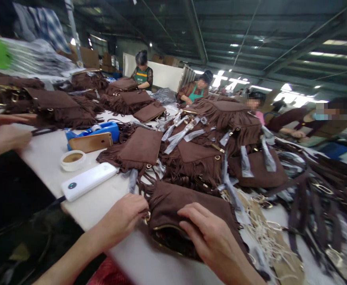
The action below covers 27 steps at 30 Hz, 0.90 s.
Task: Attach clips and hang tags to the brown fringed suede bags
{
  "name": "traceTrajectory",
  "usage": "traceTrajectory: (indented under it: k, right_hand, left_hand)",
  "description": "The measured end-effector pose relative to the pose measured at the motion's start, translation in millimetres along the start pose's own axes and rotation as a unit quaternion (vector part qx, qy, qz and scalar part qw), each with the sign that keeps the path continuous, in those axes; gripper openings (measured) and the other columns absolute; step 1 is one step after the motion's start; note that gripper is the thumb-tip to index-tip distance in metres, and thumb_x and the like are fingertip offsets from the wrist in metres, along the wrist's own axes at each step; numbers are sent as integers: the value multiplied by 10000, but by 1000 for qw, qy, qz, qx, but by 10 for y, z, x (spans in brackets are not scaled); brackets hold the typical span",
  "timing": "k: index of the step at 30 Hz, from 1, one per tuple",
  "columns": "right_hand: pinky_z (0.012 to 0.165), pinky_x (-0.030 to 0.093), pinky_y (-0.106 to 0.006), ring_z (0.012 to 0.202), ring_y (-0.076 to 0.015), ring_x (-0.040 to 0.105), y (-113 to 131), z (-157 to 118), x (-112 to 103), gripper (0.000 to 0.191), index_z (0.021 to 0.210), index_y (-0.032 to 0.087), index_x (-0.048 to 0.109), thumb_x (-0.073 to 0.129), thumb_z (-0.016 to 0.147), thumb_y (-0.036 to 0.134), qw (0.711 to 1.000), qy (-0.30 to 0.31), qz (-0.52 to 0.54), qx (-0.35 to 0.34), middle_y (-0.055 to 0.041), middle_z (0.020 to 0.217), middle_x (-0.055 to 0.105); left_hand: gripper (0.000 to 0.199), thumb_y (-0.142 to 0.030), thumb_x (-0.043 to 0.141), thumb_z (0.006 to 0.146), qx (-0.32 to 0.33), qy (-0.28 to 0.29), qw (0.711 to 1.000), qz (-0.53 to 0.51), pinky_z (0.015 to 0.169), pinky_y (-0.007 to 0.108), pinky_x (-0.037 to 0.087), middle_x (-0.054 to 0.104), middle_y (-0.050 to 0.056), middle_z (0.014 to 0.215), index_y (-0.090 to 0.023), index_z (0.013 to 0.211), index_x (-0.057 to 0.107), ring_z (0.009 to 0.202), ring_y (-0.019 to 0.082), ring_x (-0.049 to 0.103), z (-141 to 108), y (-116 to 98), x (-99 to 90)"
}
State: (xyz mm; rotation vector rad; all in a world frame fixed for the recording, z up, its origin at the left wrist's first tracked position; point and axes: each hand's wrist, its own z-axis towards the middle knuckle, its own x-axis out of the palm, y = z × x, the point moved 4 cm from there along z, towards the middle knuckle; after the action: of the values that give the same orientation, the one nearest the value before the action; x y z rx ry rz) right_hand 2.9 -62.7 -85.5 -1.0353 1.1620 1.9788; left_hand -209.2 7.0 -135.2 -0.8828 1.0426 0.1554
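A dark brown suede-look handbag [188, 198] with fringe lies at the table's front edge, its gold zip opening parted towards me and the inside dark. At the bag's left end, my left hand [128, 213] is closed in a pinch beside a gold ring [146, 217]; its fingertips are partly hidden. My right hand [209, 233] bends over the zip edge, fingers on the brown front and thumb close to the opening, holding the bag there. Just beyond lie more fringed bags [145, 146], some with clear plastic wrapped around their straps and fittings.
To the left are a white power bank [90, 181], a tape roll [73, 160], a phone [90, 141] and a blue tape dispenser [110, 128]. Straps [318, 206] and white strings [262, 229] spread rightward. Another person's hands [10, 136] work at far left; several co-workers sit beyond.
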Motion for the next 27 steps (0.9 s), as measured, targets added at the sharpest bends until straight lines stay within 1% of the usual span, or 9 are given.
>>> traceTrajectory:
  k: [4, 7, 11, 14, 17, 19, 21, 24, 27]
  right_hand:
    - [721, 569, -277, 822, -186, 716, -557, -556, -500, 235, 977, 245, 674, 440, 972, 261, 986, -38, -74, 142, -39, 916, 745]
    - [728, 605, -310, 847, -211, 743, -914, -1105, -690, 274, 982, 237, 702, 433, 939, 265, 968, -20, -119, 220, -48, 933, 780]
    - [863, 607, -318, 1038, -202, 719, -997, -1609, -574, 446, 1170, 252, 677, 440, 822, 105, 971, 45, -132, 194, -46, 1139, 754]
    - [1013, 537, -380, 1286, -233, 568, -958, -1763, -422, 581, 1308, 238, 599, 466, 775, 49, 975, 40, -163, 147, -95, 1398, 603]
    - [1059, 496, -474, 1368, -288, 474, -967, -1771, -339, 615, 1315, 196, 577, 480, 733, 21, 970, 32, -207, 127, -131, 1433, 562]
    - [1077, 467, -512, 1341, -296, 504, -965, -1736, -350, 573, 1192, 194, 626, 454, 686, -15, 966, 38, -226, 121, -111, 1327, 643]
    - [1056, 474, -506, 1266, -291, 570, -924, -1707, -408, 462, 1014, 208, 645, 444, 674, -32, 964, 54, -236, 114, -83, 1178, 703]
    - [762, 573, -338, 893, -237, 715, -807, -1716, -523, 209, 871, 234, 601, 518, 808, 53, 958, 81, -233, 144, -31, 878, 724]
    - [561, 493, -230, 644, -164, 680, -647, -1745, -568, 28, 886, 251, 579, 593, 908, 242, 961, 78, -159, 211, 24, 740, 693]
  left_hand:
    - [242, -136, 409, 928, 40, -8, 999, 22, 763, 292, 429, 677, 13, 825, -212, 813, 607, 798, 188, 601, -18, 169, 82]
    - [262, -147, 394, 919, 42, -22, 999, 25, 780, 305, 431, 677, 11, 815, -222, 835, 631, 793, 195, 607, 0, 328, 181]
    - [287, -169, 374, 922, 45, -53, 996, 54, 821, 343, 436, 693, 33, 863, -225, 902, 655, 837, 224, 619, 85, 473, 264]
    - [280, -175, 390, 909, 53, -77, 992, 82, 860, 363, 453, 700, 50, 955, -230, 979, 656, 909, 248, 631, 144, 445, 220]
    - [422, -122, 423, 840, 82, -101, 987, 98, 972, 359, 451, 636, 70, 1205, -236, 1212, 586, 1099, 258, 594, 154, 191, 116]
    - [560, -81, 431, 798, 118, -98, 983, 99, 1041, 335, 424, 558, 59, 1336, -260, 1324, 505, 1209, 245, 538, 139, -109, 89]
    - [565, -51, 417, 801, 159, -79, 982, 69, 1037, 275, 430, 552, 36, 1340, -283, 1310, 500, 1219, 205, 534, 127, -469, 132]
    - [450, -33, 404, 834, 200, 7, 980, -22, 958, 197, 477, 596, 31, 1261, -273, 1189, 542, 1117, 154, 593, 166, -1008, 361]
    - [381, -33, 499, 808, 179, 110, 977, -46, 885, 247, 527, 653, 42, 1132, -238, 1124, 558, 997, 186, 639, 298, -1415, 721]
